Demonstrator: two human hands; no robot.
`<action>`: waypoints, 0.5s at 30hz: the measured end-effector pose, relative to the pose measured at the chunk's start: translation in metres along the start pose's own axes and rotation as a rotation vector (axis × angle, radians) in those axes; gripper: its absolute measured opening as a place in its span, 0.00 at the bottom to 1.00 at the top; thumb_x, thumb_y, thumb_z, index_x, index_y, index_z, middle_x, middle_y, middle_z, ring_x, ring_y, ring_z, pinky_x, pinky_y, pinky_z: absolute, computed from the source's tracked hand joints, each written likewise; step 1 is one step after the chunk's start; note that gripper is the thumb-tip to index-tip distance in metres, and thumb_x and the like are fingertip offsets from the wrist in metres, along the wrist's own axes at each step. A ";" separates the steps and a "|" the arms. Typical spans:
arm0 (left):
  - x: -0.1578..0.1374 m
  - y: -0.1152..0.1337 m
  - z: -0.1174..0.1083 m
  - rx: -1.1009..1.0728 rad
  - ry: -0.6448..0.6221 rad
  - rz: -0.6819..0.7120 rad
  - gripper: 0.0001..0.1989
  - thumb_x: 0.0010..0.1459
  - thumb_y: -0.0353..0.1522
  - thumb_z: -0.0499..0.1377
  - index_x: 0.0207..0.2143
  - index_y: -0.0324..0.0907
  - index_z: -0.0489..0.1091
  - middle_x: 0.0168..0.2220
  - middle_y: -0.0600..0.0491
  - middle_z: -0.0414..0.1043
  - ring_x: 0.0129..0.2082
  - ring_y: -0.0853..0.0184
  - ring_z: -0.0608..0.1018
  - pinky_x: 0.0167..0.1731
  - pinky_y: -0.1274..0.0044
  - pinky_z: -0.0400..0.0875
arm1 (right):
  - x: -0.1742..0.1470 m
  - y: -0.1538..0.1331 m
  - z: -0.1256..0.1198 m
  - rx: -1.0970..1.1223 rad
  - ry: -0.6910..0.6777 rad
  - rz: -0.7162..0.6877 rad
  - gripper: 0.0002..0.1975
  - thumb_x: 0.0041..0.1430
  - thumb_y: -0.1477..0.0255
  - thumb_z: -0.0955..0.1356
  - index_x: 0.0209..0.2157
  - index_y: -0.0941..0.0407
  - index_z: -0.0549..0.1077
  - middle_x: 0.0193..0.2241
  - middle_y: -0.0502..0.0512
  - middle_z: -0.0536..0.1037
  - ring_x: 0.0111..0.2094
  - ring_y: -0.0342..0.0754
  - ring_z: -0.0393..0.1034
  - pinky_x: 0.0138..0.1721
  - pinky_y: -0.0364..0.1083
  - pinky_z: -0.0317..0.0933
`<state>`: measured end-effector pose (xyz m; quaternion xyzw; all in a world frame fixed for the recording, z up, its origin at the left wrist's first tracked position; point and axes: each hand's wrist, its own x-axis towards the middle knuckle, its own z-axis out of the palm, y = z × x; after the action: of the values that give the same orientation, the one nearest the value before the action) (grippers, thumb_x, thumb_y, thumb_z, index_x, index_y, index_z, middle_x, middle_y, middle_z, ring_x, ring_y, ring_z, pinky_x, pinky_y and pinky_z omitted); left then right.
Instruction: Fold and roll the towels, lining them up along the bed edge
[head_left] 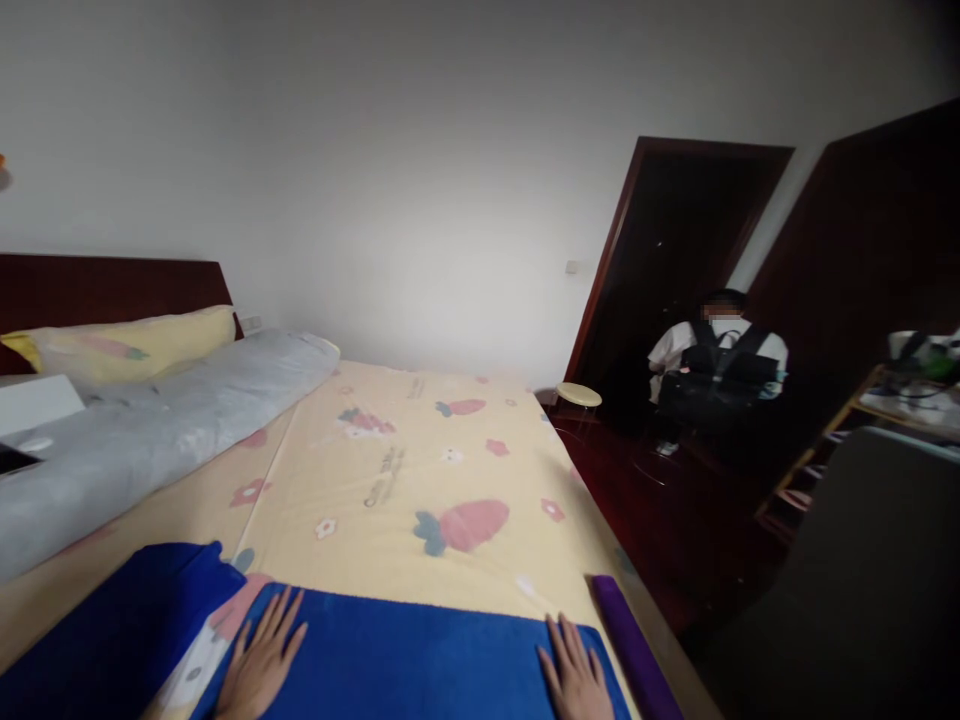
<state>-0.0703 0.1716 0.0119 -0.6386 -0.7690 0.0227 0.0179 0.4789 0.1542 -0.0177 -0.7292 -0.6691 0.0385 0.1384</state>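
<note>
A blue towel (420, 655) lies spread flat on the bed at the bottom of the view. My left hand (262, 655) rests open on its far left corner, fingers spread. Near the far right corner, my right hand (576, 668) also lies flat on the cloth with its fingers apart. To the left is another blue cloth (127, 630), somewhat rumpled, with a gap of printed sheet between the two. A purple rolled cloth (634, 645) lies just right of the towel, along the bed's edge. The near part of the towel runs out of view.
The bed (360, 450) has a strawberry-print sheet. A grey rolled quilt (172, 420) and a yellow pillow (142, 345) lie by the headboard (112, 285). Beyond the bed are a round stool (578, 394) and a seated person (718, 350). A shelf (821, 460) stands right.
</note>
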 end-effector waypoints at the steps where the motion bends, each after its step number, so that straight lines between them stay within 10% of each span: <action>1: 0.005 -0.012 0.002 0.027 0.018 -0.035 0.31 0.62 0.45 0.41 0.66 0.48 0.47 0.69 0.56 0.42 0.69 0.64 0.47 0.66 0.61 0.39 | 0.001 0.017 -0.003 -0.021 -0.012 0.016 0.34 0.63 0.51 0.54 0.65 0.54 0.52 0.66 0.54 0.50 0.67 0.54 0.42 0.65 0.61 0.45; 6: 0.004 0.025 0.007 0.026 0.179 -0.052 0.29 0.64 0.39 0.39 0.66 0.41 0.48 0.69 0.49 0.44 0.69 0.60 0.46 0.65 0.56 0.38 | 0.004 -0.003 0.005 -0.048 0.080 0.040 0.36 0.63 0.52 0.53 0.64 0.62 0.55 0.65 0.61 0.54 0.67 0.57 0.45 0.65 0.60 0.46; 12: -0.032 0.175 0.007 -0.234 0.231 0.620 0.27 0.66 0.34 0.40 0.66 0.53 0.39 0.68 0.58 0.50 0.66 0.69 0.57 0.62 0.70 0.55 | -0.004 -0.155 0.026 0.168 -0.012 -0.359 0.25 0.68 0.63 0.51 0.64 0.49 0.56 0.64 0.49 0.58 0.65 0.48 0.51 0.64 0.55 0.52; 15: -0.030 0.172 0.005 -0.253 0.119 0.543 0.26 0.66 0.40 0.39 0.66 0.58 0.42 0.68 0.60 0.48 0.66 0.67 0.57 0.63 0.65 0.54 | -0.007 -0.147 0.021 0.135 -0.065 -0.311 0.26 0.67 0.56 0.53 0.63 0.46 0.55 0.65 0.49 0.56 0.65 0.50 0.49 0.64 0.59 0.50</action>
<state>0.1035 0.1733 -0.0034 -0.8182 -0.5644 -0.1065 -0.0234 0.3310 0.1602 -0.0016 -0.6042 -0.7740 0.0848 0.1695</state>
